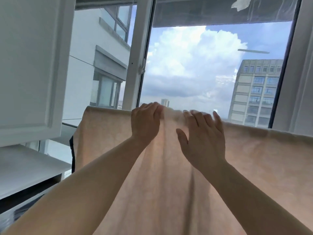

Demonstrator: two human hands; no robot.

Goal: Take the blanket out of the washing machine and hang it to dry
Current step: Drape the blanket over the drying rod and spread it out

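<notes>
The blanket (pixel 169 167) hangs up already (by the window). The left hand (pixel 145 122) pinches its top; the right hand (pixel 203 138) is spread flat. Next: smooth the 2 folds.

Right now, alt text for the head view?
A peach blanket hangs in front of a window. The left hand grips its top edge; the right hand rests open on it. A white cabinet is at left.
</notes>
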